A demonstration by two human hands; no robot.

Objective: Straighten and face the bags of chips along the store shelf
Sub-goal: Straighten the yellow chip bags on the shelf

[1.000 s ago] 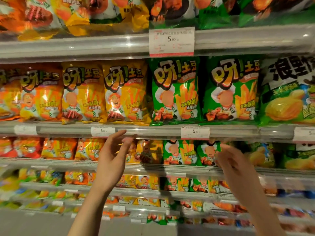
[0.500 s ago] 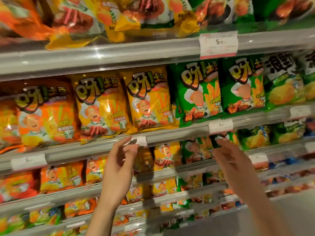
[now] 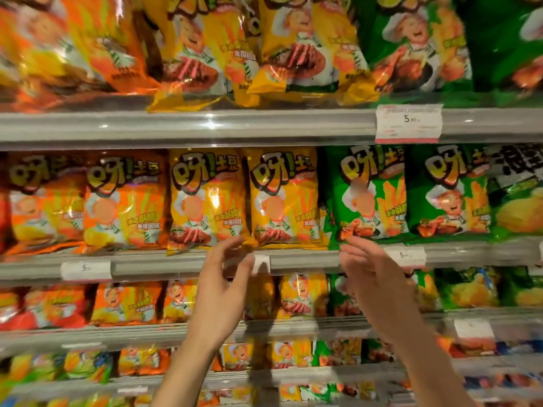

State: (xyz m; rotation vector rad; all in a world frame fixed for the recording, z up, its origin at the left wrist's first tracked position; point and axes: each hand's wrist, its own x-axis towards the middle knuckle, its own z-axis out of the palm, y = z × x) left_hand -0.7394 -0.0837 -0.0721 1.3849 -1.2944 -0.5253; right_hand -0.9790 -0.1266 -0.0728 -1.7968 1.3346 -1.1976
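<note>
On the middle shelf point(image 3: 293, 261), seven bags stand in a row — two orange bags point(image 3: 123, 201) at the left, two yellow bags point(image 3: 205, 198) in the middle, two green bags point(image 3: 367, 192) to their right, and one darker green bag point(image 3: 517, 195) cut off at the right edge. Price tags: three on this shelf's rail point(image 3: 85, 270), one larger tag point(image 3: 408, 123) on the rail above. Two hands are raised — left hand point(image 3: 220, 289), right hand point(image 3: 379, 283). The bags on the other shelves are too blurred to count.

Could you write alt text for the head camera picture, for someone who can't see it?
Two bare hands, left hand and right hand, reach open toward yellow chip bags and green chip bags on a store shelf.
</note>
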